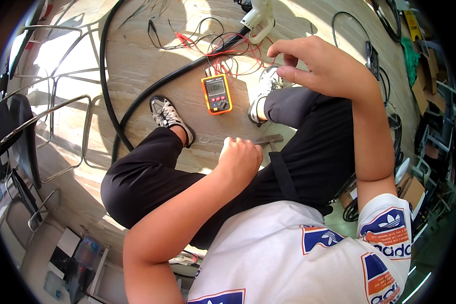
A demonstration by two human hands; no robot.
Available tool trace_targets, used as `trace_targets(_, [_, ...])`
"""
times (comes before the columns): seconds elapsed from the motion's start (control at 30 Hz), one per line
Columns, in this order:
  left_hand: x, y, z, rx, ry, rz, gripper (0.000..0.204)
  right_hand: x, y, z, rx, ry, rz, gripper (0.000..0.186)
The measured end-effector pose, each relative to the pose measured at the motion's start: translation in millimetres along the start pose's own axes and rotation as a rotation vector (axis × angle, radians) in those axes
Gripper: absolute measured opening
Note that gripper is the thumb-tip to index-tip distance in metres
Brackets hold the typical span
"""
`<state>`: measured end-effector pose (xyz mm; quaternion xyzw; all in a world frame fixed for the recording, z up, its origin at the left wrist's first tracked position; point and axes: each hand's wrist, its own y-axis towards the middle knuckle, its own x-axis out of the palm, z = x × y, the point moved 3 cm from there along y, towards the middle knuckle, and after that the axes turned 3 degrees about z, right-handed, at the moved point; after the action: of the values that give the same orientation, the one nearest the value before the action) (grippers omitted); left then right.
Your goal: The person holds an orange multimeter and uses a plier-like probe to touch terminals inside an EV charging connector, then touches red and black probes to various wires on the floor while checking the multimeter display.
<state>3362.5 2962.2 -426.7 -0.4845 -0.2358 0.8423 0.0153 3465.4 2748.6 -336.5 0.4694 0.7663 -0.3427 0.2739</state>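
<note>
My left hand (240, 157) is closed in a fist above my lap. A hammer (271, 139) with a dull grey metal head sticks out at its thumb side; the part inside the fist is hidden. My right hand (316, 66) is raised over my right knee, thumb and forefinger apart with nothing between them. Between my shoes a handheld meter (217, 95) in a yellow-orange case lies on the floor, its display facing up. Red and black test leads (228, 53) run from its top in a loose tangle, with a red clip (183, 39) among them.
A thick black cable (162, 81) curves across the floor on the left and reaches a white tool-like object (258, 21) at the far side. Metal-framed chairs (86, 121) stand at the left. Cardboard boxes (428, 83) and cables line the right side.
</note>
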Motion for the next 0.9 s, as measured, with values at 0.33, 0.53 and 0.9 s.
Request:
trace_targets(0.33, [2.1,2.6,0.8,-0.007,0.021,0.011,0.008,-0.1,-3.3,1.8,-0.019,-0.009,0.01,0.031])
trace_targets(0.53, [3.1,2.1,0.5,-0.007,0.023,0.017,0.008,1.6,-4.3,-1.3,-0.026,-0.011,0.008,0.03])
trace_targets(0.9, [2.1,3.5,-0.7,-0.008,0.011,0.023,0.008,1.9,-1.8,-1.1,-0.036,0.024,0.033,0.028])
